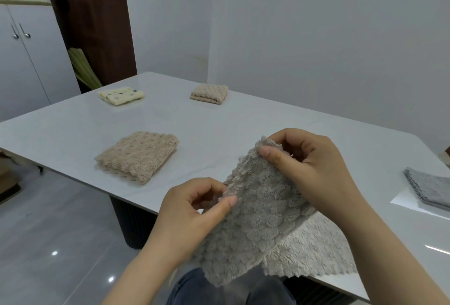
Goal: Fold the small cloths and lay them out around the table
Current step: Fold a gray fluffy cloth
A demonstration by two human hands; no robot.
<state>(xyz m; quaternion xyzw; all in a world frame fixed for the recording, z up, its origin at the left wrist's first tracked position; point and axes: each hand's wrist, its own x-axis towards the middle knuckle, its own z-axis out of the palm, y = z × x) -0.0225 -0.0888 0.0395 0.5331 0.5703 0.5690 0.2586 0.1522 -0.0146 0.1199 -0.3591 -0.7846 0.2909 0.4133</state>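
Head view: left hand (192, 209) and right hand (316, 166) grips pinch cloth (258, 226) held between them.

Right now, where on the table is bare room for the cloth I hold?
The widest bare patch of the table lies between the far beige cloth and the grey cloth at the right edge. A smaller one lies between the yellow dotted cloth and the near beige cloth. The near edge is crowded by the held cloth.
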